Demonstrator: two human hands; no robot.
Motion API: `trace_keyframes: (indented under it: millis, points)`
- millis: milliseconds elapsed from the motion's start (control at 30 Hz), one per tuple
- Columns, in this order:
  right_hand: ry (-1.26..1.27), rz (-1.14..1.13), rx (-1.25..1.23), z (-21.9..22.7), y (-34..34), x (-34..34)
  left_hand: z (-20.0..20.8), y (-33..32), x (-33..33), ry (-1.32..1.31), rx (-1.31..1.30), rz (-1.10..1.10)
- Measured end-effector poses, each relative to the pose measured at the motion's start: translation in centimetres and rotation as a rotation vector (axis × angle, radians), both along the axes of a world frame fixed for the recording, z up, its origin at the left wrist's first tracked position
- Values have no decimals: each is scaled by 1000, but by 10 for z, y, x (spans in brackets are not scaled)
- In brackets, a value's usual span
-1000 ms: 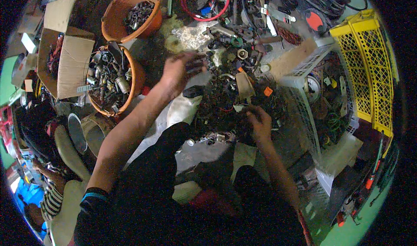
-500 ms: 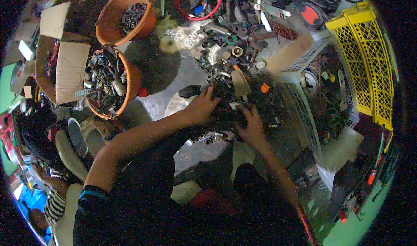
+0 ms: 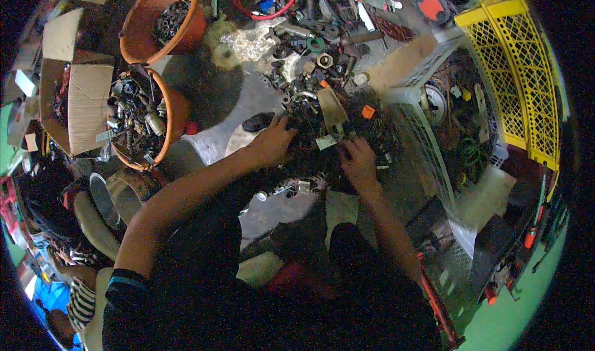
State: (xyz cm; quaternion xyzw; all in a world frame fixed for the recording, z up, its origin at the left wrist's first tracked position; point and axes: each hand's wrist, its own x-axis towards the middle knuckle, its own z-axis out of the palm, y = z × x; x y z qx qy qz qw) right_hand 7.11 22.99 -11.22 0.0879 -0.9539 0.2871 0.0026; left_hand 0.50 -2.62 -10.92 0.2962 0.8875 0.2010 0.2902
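Note:
A heap of dark metal scrap [image 3: 310, 111] and small parts lies on the floor in front of me. My left hand [image 3: 277, 141] rests at the heap's left side, fingers slightly apart and bent down onto it, beside a flat black piece [image 3: 258, 122]. At its right side, my right hand [image 3: 359, 163] has its fingers curled together; whatever is between them is hidden. A small pale flat piece [image 3: 325, 141] lies just left of those fingertips. Above it a tan, blade-shaped piece [image 3: 333, 109] and a small orange piece [image 3: 368, 112] sit on the heap.
Two orange buckets [image 3: 168, 112] of metal fittings and an open cardboard box [image 3: 90, 106] stand at left. White crates [image 3: 427, 141] of scrap and a yellow crate [image 3: 511, 81] are at right. A red hose [image 3: 295, 0] loops at the far side. Another person's striped sleeve [image 3: 82, 304] shows lower left.
My right hand's fingers have drawn closer together and moved slightly up beside the pale flat piece. My left hand stays at the heap's left side. The whole view has shifted a little.

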Motion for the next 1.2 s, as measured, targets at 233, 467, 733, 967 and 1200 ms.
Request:
trace_keyframes:
  millis: [233,467,733,967,1200]
  points:
    - [16,-289,-1,12,39,-41,-67,-8,14,50,364,-3]
    - [42,174,67,27,-6,1,-11,-12,-8,-219,426,367]
    - [-111,464,458,30,-34,3,19,-7,-26,-315,291,548]
    - [-191,207,481,8,27,-11,17,-7,-34,-230,463,537]
    - [-109,-123,302,38,34,-28,23,-1,-45,-174,488,521]
